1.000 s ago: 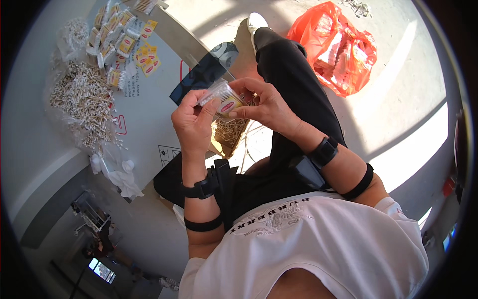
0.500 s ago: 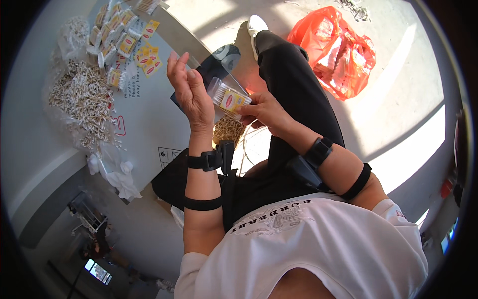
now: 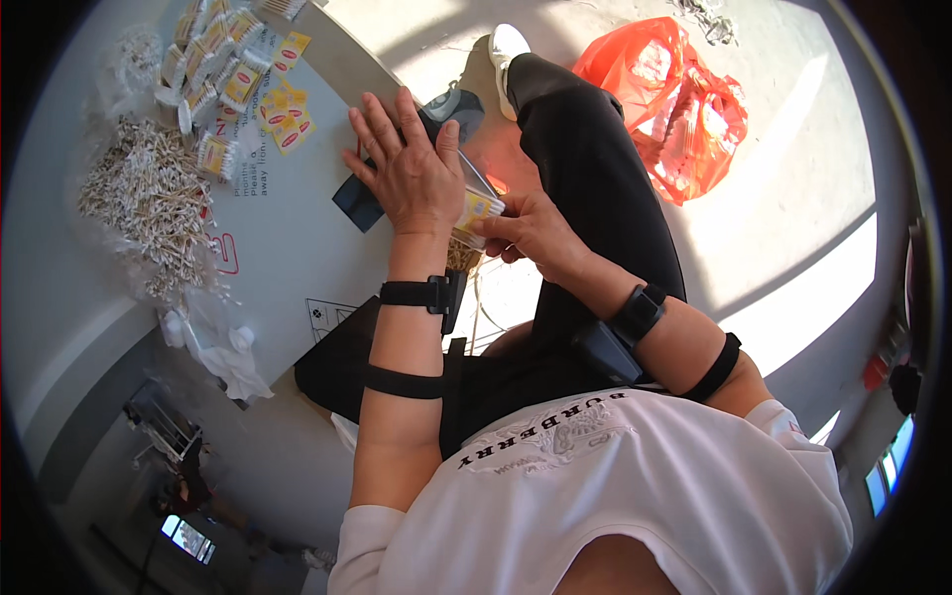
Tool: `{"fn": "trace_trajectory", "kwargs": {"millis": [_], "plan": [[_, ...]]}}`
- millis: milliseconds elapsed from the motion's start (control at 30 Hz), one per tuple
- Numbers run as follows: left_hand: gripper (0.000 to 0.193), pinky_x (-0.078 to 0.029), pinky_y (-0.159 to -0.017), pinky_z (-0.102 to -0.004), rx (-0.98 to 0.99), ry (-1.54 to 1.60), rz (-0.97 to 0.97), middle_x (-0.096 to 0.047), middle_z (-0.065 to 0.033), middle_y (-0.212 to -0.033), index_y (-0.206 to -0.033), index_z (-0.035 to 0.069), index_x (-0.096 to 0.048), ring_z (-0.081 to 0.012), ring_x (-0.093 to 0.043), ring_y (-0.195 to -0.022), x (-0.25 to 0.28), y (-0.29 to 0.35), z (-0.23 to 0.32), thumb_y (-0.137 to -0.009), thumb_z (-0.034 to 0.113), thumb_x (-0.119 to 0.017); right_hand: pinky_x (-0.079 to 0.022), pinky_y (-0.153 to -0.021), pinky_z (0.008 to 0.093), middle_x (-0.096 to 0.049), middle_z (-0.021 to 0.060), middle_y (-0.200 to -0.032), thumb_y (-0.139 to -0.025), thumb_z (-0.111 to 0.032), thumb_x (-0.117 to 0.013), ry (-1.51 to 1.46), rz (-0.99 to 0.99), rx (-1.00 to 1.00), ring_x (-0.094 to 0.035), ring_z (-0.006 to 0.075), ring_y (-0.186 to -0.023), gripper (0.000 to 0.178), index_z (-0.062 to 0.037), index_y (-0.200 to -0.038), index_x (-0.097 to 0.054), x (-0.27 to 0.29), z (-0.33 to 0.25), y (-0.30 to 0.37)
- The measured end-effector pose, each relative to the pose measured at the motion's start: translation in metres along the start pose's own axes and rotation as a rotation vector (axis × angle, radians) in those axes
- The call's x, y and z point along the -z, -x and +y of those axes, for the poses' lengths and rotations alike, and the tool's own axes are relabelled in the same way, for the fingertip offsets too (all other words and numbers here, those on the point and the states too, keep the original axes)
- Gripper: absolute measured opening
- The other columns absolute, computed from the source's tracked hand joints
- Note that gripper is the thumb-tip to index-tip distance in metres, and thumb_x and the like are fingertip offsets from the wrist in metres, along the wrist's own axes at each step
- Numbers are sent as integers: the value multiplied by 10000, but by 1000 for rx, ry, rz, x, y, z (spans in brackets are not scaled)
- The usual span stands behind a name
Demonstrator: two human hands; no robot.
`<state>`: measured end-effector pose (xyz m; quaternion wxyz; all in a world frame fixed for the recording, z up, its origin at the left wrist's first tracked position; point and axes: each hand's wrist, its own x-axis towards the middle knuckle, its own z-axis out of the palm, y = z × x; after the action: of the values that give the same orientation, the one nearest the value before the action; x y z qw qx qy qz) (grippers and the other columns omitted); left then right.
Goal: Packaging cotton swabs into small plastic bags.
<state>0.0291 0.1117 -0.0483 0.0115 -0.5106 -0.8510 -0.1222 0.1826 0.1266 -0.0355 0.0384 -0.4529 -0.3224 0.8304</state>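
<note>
A small clear packet of cotton swabs [image 3: 477, 209] with a yellow label is pinched in my right hand [image 3: 540, 236], between thumb and fingers. My left hand [image 3: 415, 178] is open beside it, back of the hand up and fingers spread. It covers the packet's left end, so I cannot tell whether the palm touches it. Below the packet, loose swabs in what looks like a container [image 3: 460, 255] show in part. A dark flat object [image 3: 357, 203] lies under my left fingers at the table edge.
On the grey table [image 3: 288, 218] are a heap of loose cotton swabs [image 3: 149, 193], several filled packets [image 3: 213, 59] and yellow label cards [image 3: 288, 117]. Crumpled clear plastic [image 3: 233, 362] hangs at the near edge. A red plastic bag [image 3: 694, 109] of packets sits on the floor.
My left hand has turned from palm sideways to back up, its fingers spreading, and moved right over the packet's left end. My right hand keeps its pinch on the packet.
</note>
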Motion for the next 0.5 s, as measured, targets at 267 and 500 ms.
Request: {"fn": "trace_trajectory", "kwargs": {"millis": [267, 500], "plan": [[312, -472, -836, -325, 476, 946, 315, -635, -109, -1046, -1092, -23, -599, -205, -592, -970, 24, 27, -40, -963, 260, -572, -511, -556, 207, -683, 63, -811, -834, -164, -742, -157, -80, -56, -647, 104, -630, 215, -8, -958, -661, 2, 9, -3], [188, -430, -636, -199, 665, 1451, -153, -650, -16, -834, -933, 10, -639, -58, -573, -725, 59, 58, -11, -808, 99, -747, -512, -604, 203, -685, 48, -812, -845, -152, -736, -227, -176, 61, -642, 86, -666, 182, -34, -968, -673, 2, 8, 0]]}}
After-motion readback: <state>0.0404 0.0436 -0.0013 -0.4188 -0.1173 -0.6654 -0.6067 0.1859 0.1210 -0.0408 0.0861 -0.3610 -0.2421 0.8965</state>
